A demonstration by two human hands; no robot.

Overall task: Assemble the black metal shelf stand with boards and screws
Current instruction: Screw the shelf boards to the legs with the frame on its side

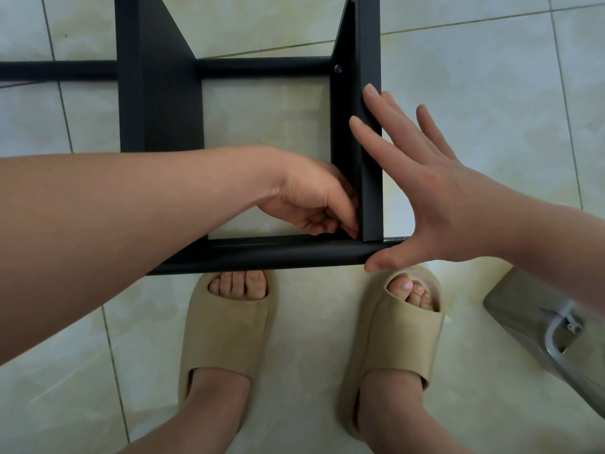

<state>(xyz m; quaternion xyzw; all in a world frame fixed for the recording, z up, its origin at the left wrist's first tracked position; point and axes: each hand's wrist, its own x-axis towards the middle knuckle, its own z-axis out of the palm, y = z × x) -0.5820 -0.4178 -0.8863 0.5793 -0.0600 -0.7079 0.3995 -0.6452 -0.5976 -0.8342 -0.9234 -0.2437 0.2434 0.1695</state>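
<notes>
Your right hand (435, 191), spread, braces the board (372, 185) against the tube (278, 253); your left hand (311, 194) curls into their corner, grip unclear.

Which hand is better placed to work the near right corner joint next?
Left, probably. The left hand curls its fingers at the inside corner where the board meets the near tube; the right hand is open, bracing the board's outside.

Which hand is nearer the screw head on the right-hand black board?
Right. The right hand reaches up just below-right of the screw head; the left hand sits farther down, at the lower corner of the board.
</notes>
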